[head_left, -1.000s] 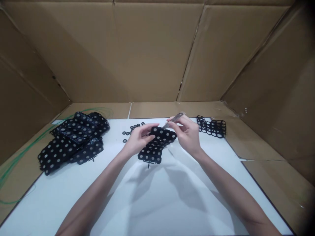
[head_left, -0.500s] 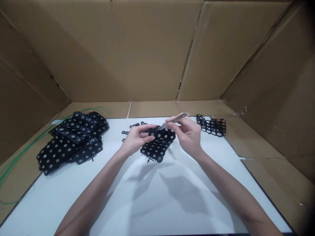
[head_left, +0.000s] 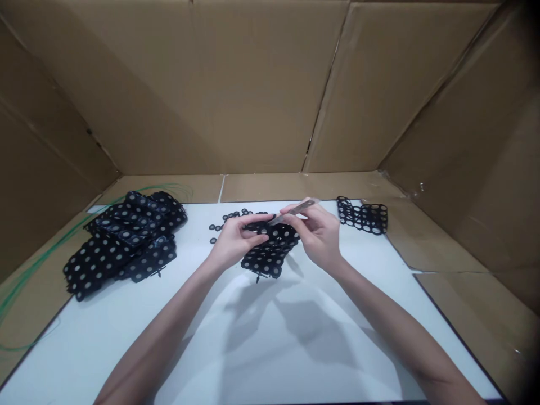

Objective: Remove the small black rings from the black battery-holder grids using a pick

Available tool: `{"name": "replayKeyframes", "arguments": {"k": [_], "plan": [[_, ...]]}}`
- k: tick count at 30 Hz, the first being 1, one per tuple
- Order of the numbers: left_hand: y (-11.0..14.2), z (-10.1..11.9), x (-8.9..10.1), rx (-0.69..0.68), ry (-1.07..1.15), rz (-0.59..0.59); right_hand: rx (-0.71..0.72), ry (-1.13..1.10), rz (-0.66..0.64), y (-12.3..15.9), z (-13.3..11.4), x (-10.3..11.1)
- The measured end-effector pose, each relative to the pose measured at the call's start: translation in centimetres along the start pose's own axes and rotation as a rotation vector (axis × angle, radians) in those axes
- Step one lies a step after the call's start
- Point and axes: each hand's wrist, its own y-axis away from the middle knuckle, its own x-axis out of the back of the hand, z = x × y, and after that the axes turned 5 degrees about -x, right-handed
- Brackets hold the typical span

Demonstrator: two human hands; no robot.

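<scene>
- While the left hand (head_left: 238, 239) curls its fingers over the upper edge of the black perforated plastic panel (head_left: 265, 260), that panel sits at the middle of the white-topped bench (head_left: 84, 360), and the hand is closed on it.
- The right hand (head_left: 316, 236) is just right of the panel, pinching a slim metal tool (head_left: 294, 211) between thumb and fingers; the tool's tip reaches toward the panel's upper edge, just beside the left fingers.
- A small black pin (head_left: 257, 277) sticks out below the panel's lower edge.
- Left of the panel, well apart from it, lies a heap of similar black panels (head_left: 97, 264).
- Small black rings (head_left: 234, 215) are scattered just beyond the panel, toward its left.
- Right of the panel, near the far bench edge, stands a black open-ring lattice (head_left: 363, 216).
- Green wire (head_left: 42, 260) runs along the cardboard left of the panel, beyond the heap.
- Cardboard walls (head_left: 211, 95) rise behind and beside the bench.
</scene>
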Motion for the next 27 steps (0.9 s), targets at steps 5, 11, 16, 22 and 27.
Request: {"name": "replayKeyframes", "arguments": {"k": [5,11,16,22,27], "plan": [[0.0,-0.1,0.0,0.007,0.002,-0.003,0.02,-0.007,-0.015,-0.1,0.1,0.0],[-0.2,-0.7,-0.3,-0.027,-0.036,0.009,0.049,0.082,-0.03,0.1,0.0,-0.1],[-0.2,-0.8,-0.6,-0.017,-0.022,0.019,0.15,0.182,-0.07,0.4,0.1,-0.6],[-0.3,-1.1,-0.4,-0.03,-0.01,-0.018,0.182,0.224,-0.101,0.6,0.2,-1.2],[-0.5,-1.2,-0.1,-0.009,-0.079,0.063,0.026,0.038,0.22,0.0,-0.9,0.4]]}}
